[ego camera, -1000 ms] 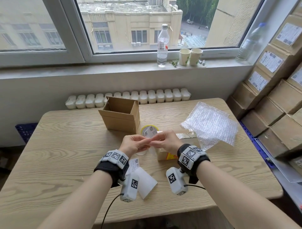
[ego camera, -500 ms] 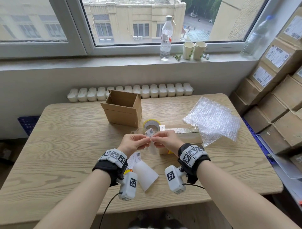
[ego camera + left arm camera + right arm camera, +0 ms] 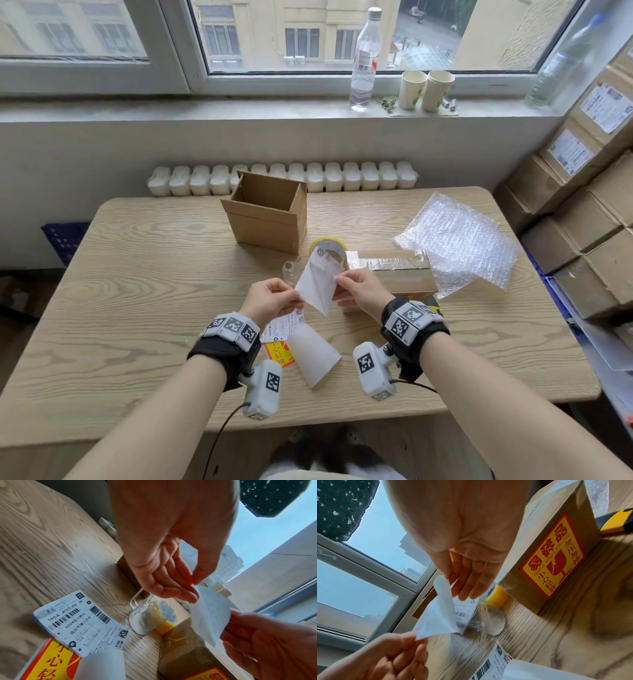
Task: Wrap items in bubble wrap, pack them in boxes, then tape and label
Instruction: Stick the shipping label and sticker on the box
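**Label and backing held between two hands above the table**

On the left half of the table (image 3: 130,274) there is bare wood. Toward the middle, at the far edge, stands an open box (image 3: 267,212), upright with its flaps up. Nearer the person, the left hand (image 3: 270,301) pinches the lower left corner of a white backing sheet (image 3: 315,291) between thumb and fingertips, the other fingers loosely curled. Below that hand, flat on the table, lie a printed label (image 3: 80,623) with barcodes, a red and yellow sticker (image 3: 279,353) partly under it, and a blank white sheet (image 3: 313,353) overlapping both.

The backing hangs in the air between the hands. From the right wrist view, a label (image 3: 464,609) with barcode print shows partly parted from it. Behind it on the table are a clear glass cup (image 3: 147,616) on its side and a yellow tape roll (image 3: 329,245), touching or just beside each other.

The right hand (image 3: 359,291) pinches the upper right edge of the paper with thumb and fingertips. Just beyond it lies a taped box (image 3: 394,274) bearing a red and yellow fragile sticker (image 3: 554,561). Bubble wrap (image 3: 459,243) lies at the far right, its edge touching the taped box.
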Action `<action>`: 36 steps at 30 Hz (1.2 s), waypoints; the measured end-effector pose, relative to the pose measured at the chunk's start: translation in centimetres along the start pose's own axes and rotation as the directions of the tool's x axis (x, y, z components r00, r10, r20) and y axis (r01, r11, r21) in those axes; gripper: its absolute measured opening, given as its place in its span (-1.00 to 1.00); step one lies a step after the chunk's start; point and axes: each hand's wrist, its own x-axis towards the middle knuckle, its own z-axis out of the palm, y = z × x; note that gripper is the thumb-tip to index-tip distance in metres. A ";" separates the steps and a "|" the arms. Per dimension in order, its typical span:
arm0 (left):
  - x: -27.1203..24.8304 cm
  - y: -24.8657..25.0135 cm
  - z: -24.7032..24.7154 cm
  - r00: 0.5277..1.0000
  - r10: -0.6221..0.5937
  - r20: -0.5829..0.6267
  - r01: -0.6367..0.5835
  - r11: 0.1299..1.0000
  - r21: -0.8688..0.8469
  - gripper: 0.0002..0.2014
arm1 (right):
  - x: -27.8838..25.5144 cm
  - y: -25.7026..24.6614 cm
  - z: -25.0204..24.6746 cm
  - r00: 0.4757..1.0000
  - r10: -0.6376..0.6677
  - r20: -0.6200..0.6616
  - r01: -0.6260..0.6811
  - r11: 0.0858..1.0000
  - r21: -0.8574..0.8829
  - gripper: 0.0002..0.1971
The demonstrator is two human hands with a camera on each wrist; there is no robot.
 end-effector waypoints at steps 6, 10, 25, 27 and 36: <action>1.1 -2.5 -3.3 0.986 -0.071 -0.153 0.083 0.994 0.074 -0.86 | 0.3 0.8 -1.0 0.983 -0.103 -0.150 0.072 0.978 -0.195 -0.71; 2.3 -4.7 -5.6 0.962 -0.129 -0.239 0.163 0.979 0.125 -0.87 | 0.3 0.7 -1.8 0.979 -0.107 -0.172 0.069 0.975 -0.211 -0.79; 5.0 -7.1 -9.5 0.884 -0.188 -0.428 0.319 0.912 0.258 -0.92 | -1.1 -2.4 -2.5 0.999 -0.042 -0.004 0.042 0.995 -0.088 -0.83; 4.4 -6.2 -9.1 0.886 -0.127 -0.445 0.318 0.865 0.388 -0.84 | -1.2 -2.7 -2.5 0.997 -0.069 -0.018 0.066 0.983 -0.170 -0.87; 2.9 0.9 -2.1 0.976 0.014 -0.219 0.114 0.819 0.562 -0.41 | -1.4 -3.5 -4.9 0.995 -0.100 -0.028 0.083 0.929 -0.360 -0.50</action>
